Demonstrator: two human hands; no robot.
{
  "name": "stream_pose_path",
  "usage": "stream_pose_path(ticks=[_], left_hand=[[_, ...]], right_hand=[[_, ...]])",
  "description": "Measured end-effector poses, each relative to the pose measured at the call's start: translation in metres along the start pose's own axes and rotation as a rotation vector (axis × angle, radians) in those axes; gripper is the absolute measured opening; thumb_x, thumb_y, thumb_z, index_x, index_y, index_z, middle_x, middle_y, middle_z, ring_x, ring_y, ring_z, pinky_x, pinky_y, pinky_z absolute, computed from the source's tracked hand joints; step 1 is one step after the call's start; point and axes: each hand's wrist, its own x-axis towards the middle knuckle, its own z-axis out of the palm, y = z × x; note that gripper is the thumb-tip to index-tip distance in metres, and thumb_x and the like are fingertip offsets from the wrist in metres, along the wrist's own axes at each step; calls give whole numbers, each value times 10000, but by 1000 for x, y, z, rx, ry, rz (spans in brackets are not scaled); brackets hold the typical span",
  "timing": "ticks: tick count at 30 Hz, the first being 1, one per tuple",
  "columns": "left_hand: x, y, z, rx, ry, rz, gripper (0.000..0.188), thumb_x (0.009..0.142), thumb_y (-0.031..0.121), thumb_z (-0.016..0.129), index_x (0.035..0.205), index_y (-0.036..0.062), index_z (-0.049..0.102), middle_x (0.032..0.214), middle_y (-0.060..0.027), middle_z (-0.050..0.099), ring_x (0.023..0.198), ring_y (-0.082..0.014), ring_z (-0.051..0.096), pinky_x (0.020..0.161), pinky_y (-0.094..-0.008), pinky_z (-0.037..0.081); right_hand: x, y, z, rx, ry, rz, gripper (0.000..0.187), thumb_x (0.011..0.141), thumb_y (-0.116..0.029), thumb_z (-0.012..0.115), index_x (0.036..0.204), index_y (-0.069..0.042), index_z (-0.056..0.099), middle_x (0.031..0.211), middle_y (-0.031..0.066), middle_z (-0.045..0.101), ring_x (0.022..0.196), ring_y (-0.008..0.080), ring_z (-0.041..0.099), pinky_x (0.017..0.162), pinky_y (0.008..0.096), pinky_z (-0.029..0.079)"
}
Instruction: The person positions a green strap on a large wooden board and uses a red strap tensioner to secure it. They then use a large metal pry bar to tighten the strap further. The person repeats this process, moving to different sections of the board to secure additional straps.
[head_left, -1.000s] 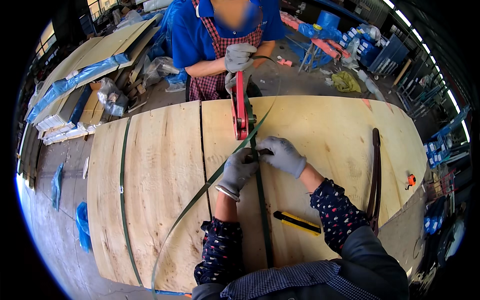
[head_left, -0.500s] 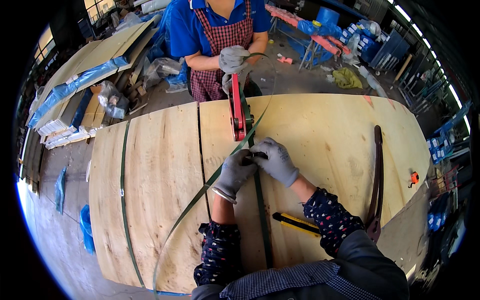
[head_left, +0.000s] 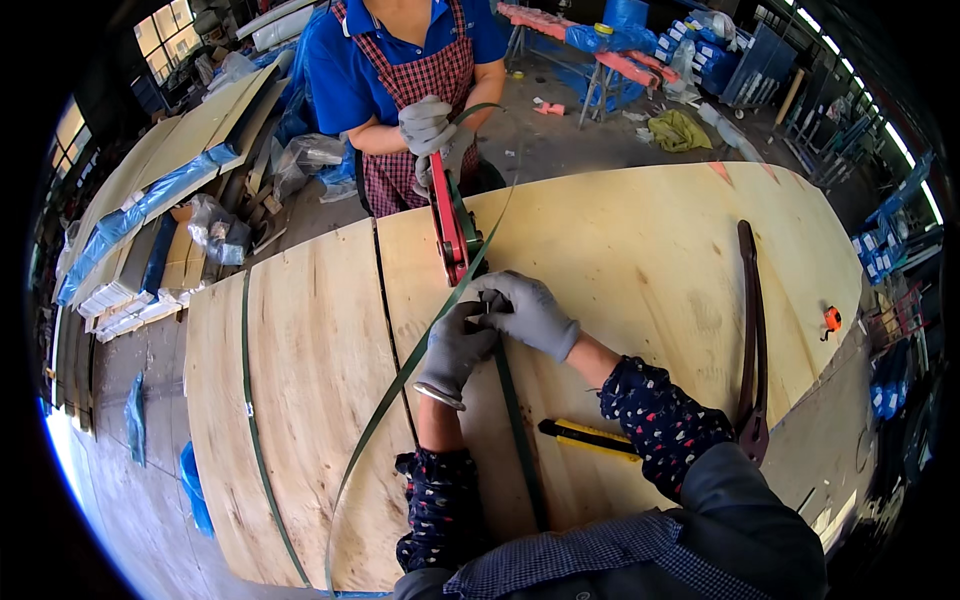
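My left hand and my right hand, both in grey gloves, meet over a flat green strap on a plywood panel. Fingers of both are pinched together around something small and dark, mostly hidden by the gloves. A loose length of green strap curves past my left hand toward the near edge. Just beyond my fingers, a red strapping tensioner stands on the panel. A co-worker's gloved hand grips its handle from the far side.
A yellow-and-black utility knife lies near my right forearm. Farther right are a long-handled brown tool and an orange tape measure. Another green strap crosses the panel at left. Stacked boards stand beyond the left side.
The whole view has shifted a little. My hands stay together at the strap with slightly changed finger positions. The co-worker still holds the tensioner, whose handle leans slightly more left in view.
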Motion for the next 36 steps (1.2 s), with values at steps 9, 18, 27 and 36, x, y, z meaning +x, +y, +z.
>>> stream_pose_path(ticks=[9,18,27,36], left_hand=[[-2,-3,0,3,-23,46,338,781,20,654,1109,-22,585,678,-20,579,537,-65,499,465,-211,393],[5,-8,-3,-29,-61,59,379,779,22,645,1147,-30,572,697,-22,591,550,-57,508,475,-207,407],[4,-12,-1,57,35,99,445,724,42,651,1157,-20,570,713,-75,631,571,-110,580,503,-248,474],[17,-14,5,126,31,142,382,718,73,654,1085,-25,615,760,-85,654,629,-111,603,568,-256,500]], right_hand=[[-10,26,9,150,253,97,256,750,62,662,989,-22,622,929,86,639,822,163,638,764,287,521],[-19,25,12,178,193,167,213,759,17,677,969,-5,652,945,80,665,845,135,629,773,274,504],[-7,17,15,-200,186,18,165,716,-110,730,866,-51,693,821,128,646,764,256,631,699,342,504],[-25,17,10,-182,172,19,347,786,-56,635,1131,-62,599,1104,157,575,896,265,608,813,350,499]])
